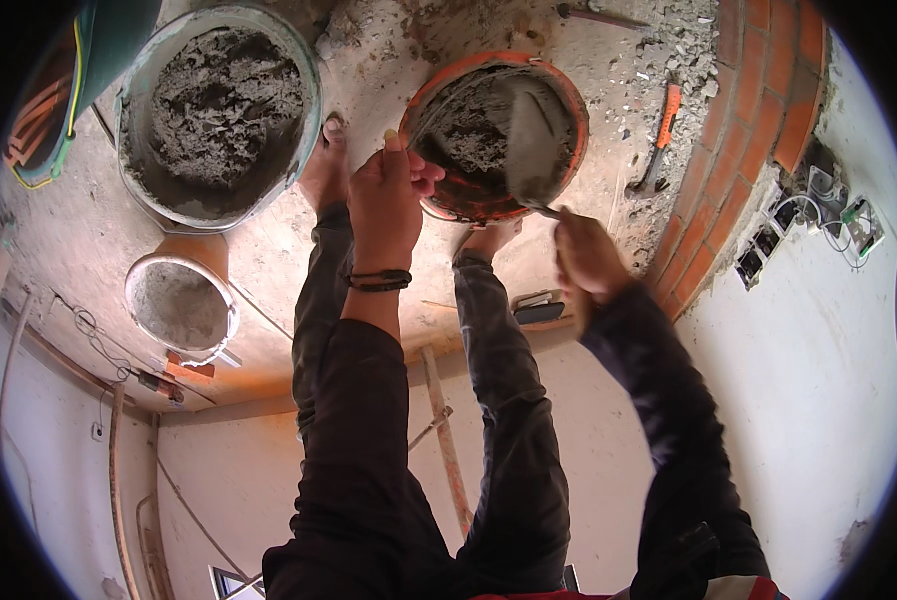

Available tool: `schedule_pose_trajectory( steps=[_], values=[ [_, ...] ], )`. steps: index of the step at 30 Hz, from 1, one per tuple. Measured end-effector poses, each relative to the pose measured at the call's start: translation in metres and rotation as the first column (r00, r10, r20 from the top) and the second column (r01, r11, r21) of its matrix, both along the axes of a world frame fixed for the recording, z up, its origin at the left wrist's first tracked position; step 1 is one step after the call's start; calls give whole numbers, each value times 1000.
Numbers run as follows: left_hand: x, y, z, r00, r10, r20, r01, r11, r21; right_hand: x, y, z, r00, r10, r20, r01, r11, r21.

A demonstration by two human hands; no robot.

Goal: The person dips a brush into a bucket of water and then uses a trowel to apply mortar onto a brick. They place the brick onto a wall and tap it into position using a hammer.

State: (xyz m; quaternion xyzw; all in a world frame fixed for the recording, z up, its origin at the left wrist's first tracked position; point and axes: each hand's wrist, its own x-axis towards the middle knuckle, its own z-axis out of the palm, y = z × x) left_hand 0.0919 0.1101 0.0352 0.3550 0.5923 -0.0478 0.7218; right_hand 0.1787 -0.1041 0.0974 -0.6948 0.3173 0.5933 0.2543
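Clearly, the trowel sits at the right side of the orange bucket, its broad blade over the grey mix and coated with the same stuff. Our right hand has its fingers wrapped closed around the handle, just outside the rim nearest us. Our left hand is beside the bucket's left side, thumb raised and fingers partly curled; whether they pinch anything or simply rest near the rim, we cannot tell.

We judge the trowel itself to be light and stiff, but nose-heavy once the blade is loaded, so the handle close to the neck is the place to grip it. The mix looks thick, damp and lumpy; we expect it to drag on the blade and cling rather than pour. The bucket is probably heavy with that load, its rim likely slick where it is smeared, so we would steady it by a cleaner part of the edge. The large tub at left, with far more mix in it, would surely be too heavy to shift casually.

Several things escape us: the blade's tip is blurred, its underside is hidden, the right palm covers most of the handle, and the bucket's depth is lost in shadow. The green container at upper left is cut off by the dark border.
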Motion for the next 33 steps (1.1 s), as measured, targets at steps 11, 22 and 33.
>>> schedule_pose_trajectory(
  steps=[11, 22, 33],
  values=[
    [26, -45, 56, 847, -405, 345, 430, 903, 6, 36, -6, 7, 947, 323, 1, -315, 922, 224],
    [75, -79, 93, 708, -595, 381, 522, 804, 285, -9, -78, 51, 544, 660, 519, -765, 644, -17],
    [92, -44, 61, 754, -590, 291, 456, 787, 415, -38, -104, -23, 334, 311, 890, -503, 857, -111]
  ],
)
